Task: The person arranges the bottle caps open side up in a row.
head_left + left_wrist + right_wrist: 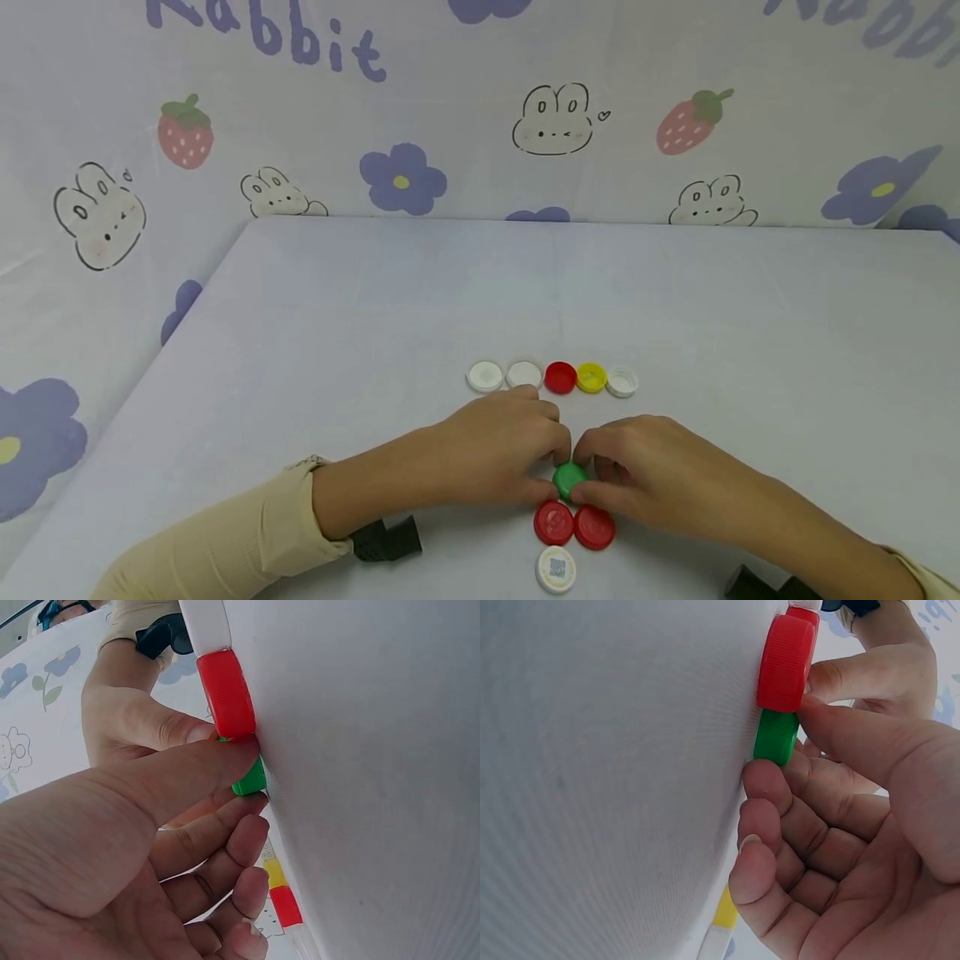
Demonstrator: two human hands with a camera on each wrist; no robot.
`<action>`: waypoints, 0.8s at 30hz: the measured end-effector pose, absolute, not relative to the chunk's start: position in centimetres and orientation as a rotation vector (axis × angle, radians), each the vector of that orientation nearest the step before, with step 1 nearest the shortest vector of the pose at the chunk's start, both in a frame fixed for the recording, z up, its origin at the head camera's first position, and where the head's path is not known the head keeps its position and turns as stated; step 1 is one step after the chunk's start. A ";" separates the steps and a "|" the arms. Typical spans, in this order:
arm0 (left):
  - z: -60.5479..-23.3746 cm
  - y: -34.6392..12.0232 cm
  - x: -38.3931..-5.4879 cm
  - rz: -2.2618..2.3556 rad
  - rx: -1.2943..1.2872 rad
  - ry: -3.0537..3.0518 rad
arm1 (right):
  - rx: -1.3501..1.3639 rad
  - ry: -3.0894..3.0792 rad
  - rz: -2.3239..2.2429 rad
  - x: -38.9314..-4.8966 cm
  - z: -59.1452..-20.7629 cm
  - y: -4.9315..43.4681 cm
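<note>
Left to right from my end: left hand [498, 450] has thumb and index pinching the round green plastic cap [570, 481], which sits on the white table [390, 317]. Nearer me, two round red plastic caps [553, 522], side by side, then a round white plastic cap [556, 570]; five-cap row [560, 377] beyond. Right hand [660, 467] pinches the green one too.
</note>
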State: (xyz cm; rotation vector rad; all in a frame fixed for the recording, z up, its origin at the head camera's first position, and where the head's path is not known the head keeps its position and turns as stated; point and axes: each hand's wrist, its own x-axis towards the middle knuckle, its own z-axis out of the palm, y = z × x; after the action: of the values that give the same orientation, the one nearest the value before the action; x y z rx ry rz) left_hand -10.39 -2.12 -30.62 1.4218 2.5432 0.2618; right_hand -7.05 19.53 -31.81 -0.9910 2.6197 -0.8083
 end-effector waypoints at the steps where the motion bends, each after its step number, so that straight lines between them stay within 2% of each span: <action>1: -30.6 -2.1 -10.4 0.264 1.421 2.543 | -0.988 2.621 -0.810 -7.1 -31.8 19.5; 24: -30.7 -2.0 -10.3 0.266 1.409 2.563 | -1.008 2.626 -0.767 -7.2 -31.7 19.5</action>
State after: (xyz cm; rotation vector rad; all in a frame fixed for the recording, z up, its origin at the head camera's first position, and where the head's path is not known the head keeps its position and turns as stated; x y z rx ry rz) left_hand -10.32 -2.02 -30.73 1.4092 2.5628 0.2656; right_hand -7.20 19.55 -31.70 -1.0085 2.6262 -0.7673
